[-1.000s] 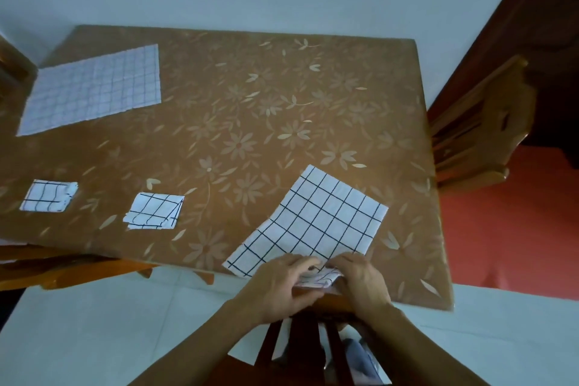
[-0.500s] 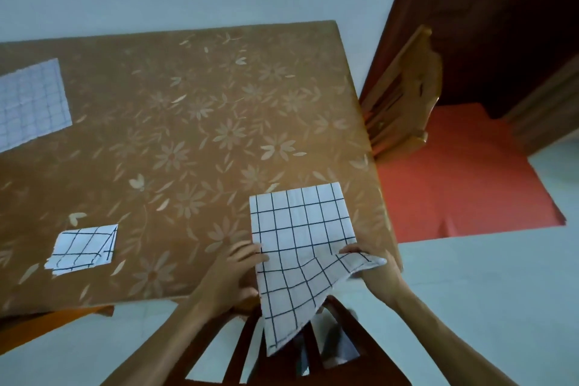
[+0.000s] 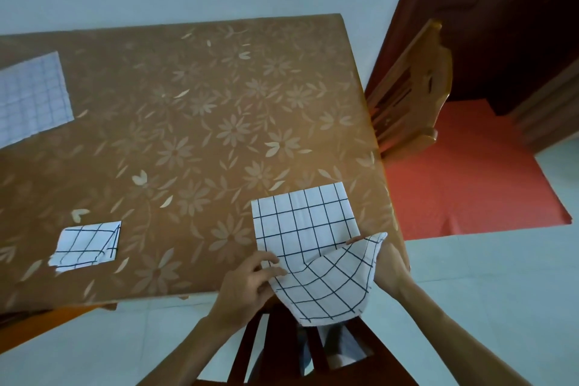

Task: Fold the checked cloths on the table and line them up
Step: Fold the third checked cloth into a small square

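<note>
On the brown flowered worktop [image 3: 194, 122], a small folded checked cloth [image 3: 87, 244] lies left of the big checked cloth [image 3: 304, 222]; an unfolded pale checked cloth [image 3: 31, 97] lies far behind, at the left.

The unfolded checked cloth [image 3: 31, 97] at the upper left of the frame is cut off by the left edge, as is the counter [image 3: 188, 103] beneath it. The right hand [image 3: 387, 263] is mostly hidden behind the lifted near part of the cloth [image 3: 313, 235] at lower centre; only a fingertip and the wrist show. The dark chair [image 3: 282, 354] at the bottom runs out of the frame.
</note>
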A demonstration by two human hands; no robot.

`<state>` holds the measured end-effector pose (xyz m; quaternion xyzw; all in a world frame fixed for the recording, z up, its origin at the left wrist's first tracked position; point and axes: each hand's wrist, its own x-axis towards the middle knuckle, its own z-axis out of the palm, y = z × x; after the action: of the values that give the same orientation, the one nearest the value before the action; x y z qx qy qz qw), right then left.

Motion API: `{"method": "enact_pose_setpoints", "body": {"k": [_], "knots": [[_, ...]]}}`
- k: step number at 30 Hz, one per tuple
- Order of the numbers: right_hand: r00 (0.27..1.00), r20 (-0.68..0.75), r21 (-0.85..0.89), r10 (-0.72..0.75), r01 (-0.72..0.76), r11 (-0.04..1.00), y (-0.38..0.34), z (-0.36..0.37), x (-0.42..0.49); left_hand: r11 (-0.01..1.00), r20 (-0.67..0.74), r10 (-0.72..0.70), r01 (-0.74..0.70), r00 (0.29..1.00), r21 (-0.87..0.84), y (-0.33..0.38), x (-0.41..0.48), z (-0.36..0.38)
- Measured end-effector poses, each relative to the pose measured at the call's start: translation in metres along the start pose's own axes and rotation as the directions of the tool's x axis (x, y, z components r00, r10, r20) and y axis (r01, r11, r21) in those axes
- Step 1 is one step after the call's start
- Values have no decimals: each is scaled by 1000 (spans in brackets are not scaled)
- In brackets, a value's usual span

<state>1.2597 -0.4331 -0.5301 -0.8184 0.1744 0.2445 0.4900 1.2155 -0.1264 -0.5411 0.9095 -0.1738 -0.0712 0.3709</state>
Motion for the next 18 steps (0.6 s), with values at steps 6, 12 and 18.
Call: {"method": "enact_pose_setpoints", "body": {"k": [6, 12, 18], "knots": [[999, -37, -94, 24, -28, 995, -2, -2, 4, 883, -5, -309, 285, 951, -373, 0, -6, 11], [988, -152, -162, 17, -42, 986, 9, -5, 8, 535, 174, -650, 609, 739, -586, 1, -4, 2], [984, -177, -129, 21, -44, 991, -1, 0, 12, 296, 288, -748, 688, 598, -662, 4, 7, -4]]}}
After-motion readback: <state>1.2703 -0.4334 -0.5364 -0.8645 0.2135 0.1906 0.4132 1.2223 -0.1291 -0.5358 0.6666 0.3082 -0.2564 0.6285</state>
